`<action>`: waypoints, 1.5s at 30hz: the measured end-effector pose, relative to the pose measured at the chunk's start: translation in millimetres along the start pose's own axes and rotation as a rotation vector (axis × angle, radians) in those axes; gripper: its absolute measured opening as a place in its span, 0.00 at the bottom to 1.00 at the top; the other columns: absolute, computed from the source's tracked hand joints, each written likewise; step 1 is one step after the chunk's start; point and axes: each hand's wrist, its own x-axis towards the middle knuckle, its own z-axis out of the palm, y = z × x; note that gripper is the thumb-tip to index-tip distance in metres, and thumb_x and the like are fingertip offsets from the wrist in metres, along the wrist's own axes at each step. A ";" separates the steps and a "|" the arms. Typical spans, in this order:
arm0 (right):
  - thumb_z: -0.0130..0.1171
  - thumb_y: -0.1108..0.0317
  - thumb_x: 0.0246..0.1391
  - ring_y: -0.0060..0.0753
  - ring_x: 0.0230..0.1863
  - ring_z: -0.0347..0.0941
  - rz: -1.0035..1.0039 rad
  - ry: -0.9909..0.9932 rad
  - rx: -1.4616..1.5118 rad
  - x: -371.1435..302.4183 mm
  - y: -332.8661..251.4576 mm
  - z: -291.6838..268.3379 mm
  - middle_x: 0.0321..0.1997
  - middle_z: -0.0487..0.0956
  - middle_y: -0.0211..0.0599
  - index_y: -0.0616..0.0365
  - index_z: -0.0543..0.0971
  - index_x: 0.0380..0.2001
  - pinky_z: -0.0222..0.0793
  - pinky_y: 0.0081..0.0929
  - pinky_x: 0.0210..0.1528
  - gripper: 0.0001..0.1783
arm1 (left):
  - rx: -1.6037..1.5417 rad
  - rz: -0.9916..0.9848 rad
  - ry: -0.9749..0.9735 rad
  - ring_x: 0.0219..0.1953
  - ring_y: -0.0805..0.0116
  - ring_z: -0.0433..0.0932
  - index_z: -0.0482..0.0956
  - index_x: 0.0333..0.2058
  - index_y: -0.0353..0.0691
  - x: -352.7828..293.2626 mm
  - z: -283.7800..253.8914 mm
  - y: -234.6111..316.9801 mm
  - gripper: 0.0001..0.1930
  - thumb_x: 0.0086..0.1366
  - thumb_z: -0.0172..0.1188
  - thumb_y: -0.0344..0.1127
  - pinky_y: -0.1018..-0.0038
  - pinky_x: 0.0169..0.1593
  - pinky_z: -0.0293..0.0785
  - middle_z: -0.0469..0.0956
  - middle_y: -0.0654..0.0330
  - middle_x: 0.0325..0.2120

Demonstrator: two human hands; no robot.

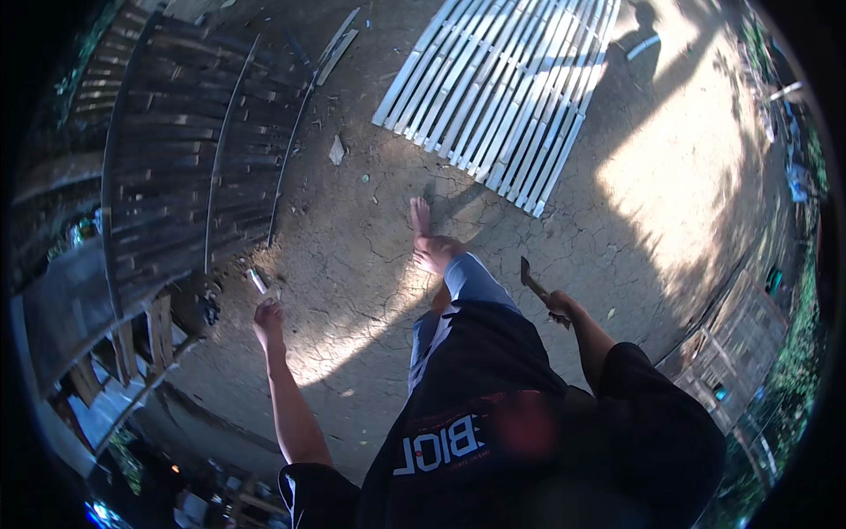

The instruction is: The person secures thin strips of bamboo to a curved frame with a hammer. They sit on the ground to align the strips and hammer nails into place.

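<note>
My right hand is closed round the wooden handle of a hammer, held out to my right above the dirt. The hammer's dark head points away from me. My left hand is lowered at my left side with its fingers curled in. Just beyond its fingertips shows a small white tube-shaped thing; whether the fingers touch it, I cannot tell. What the left fingers hold, if anything, is hidden.
Ahead lies a bamboo slat panel on cracked dirt ground. A dark slatted bamboo fence rises at the left, above a wooden bench-like frame. At the right is a woven bamboo structure. My bare feet stand near the panel's edge.
</note>
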 end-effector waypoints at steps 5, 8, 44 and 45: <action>0.53 0.47 0.66 0.28 0.16 0.63 0.247 -0.097 0.350 12.0 12.1 90.4 0.17 0.66 0.32 0.58 0.68 0.25 0.60 0.35 0.17 0.25 | 0.372 0.084 -0.429 0.31 0.79 0.75 0.80 0.46 0.38 46.7 101.9 91.2 0.13 0.72 0.56 0.40 0.80 0.35 0.71 0.80 0.64 0.33; 0.51 0.45 0.66 0.30 0.15 0.66 0.174 -0.051 0.436 15.9 -53.0 124.5 0.16 0.68 0.34 0.60 0.71 0.25 0.62 0.36 0.17 0.28 | 0.467 0.051 -0.509 0.32 0.79 0.75 0.80 0.46 0.39 91.4 98.7 83.2 0.14 0.72 0.56 0.43 0.79 0.34 0.71 0.80 0.64 0.33; 0.46 0.40 0.67 0.48 0.33 0.81 0.085 1.058 1.291 588.0 -310.9 172.1 0.29 0.80 0.49 0.69 0.76 0.44 0.77 0.47 0.39 0.35 | 0.645 0.611 -0.677 0.47 0.50 0.80 0.76 0.52 0.26 553.2 802.5 -101.5 0.26 0.74 0.48 0.49 0.58 0.52 0.73 0.81 0.41 0.45; 0.44 0.40 0.67 0.47 0.31 0.80 -0.017 0.950 1.408 582.5 -332.2 146.4 0.30 0.80 0.49 0.68 0.75 0.45 0.78 0.45 0.39 0.35 | 0.674 0.622 -0.644 0.48 0.48 0.80 0.76 0.51 0.26 568.8 799.2 -91.4 0.26 0.74 0.48 0.48 0.58 0.52 0.73 0.81 0.41 0.44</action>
